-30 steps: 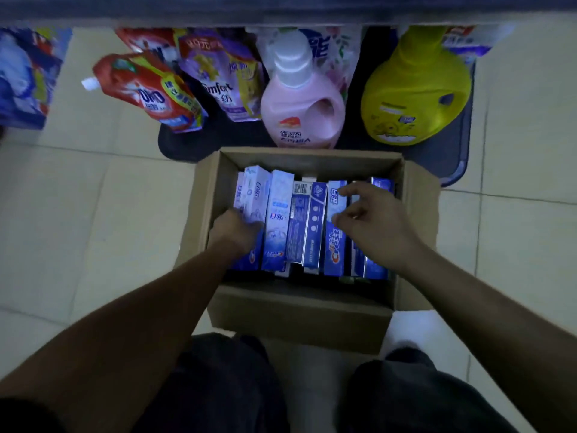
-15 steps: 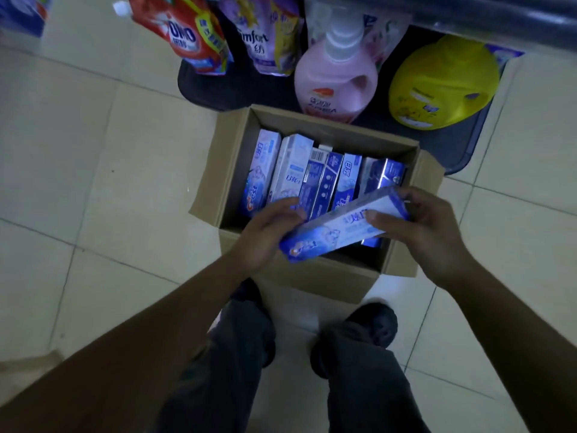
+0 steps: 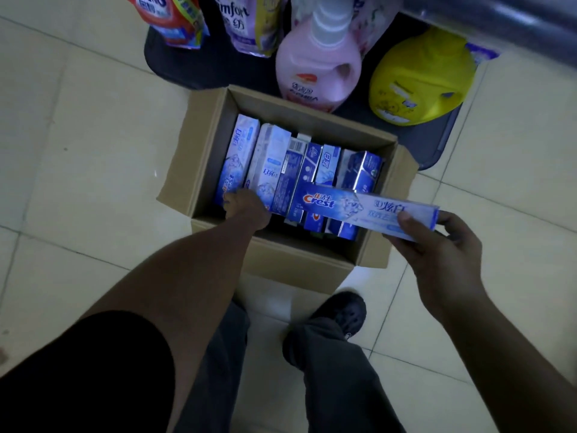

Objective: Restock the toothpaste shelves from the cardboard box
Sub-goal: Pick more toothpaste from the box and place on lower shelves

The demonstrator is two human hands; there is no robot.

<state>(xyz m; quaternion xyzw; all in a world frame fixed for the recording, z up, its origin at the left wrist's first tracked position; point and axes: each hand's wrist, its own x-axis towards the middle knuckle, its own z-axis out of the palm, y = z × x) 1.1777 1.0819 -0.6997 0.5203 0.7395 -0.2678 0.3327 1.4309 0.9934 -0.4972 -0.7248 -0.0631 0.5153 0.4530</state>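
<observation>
While one Crest carton [image 3: 343,205] is lifted out of the cardboard box [image 3: 199,145], none is seen shelved: task judged early.
Right hand [image 3: 437,248] pinches the carton's right end, centre right of frame, over the box's right wall. Left hand [image 3: 246,209] is down among the packed cartons [image 3: 268,164]; grip cannot be told. Box holds a near-full row to shelve.

Right hand [image 3: 437,254] holds a Crest carton [image 3: 343,206] over the cardboard box [image 3: 199,151]; left hand [image 3: 246,209] rests among packed cartons [image 3: 271,170], perhaps gripping one.
</observation>
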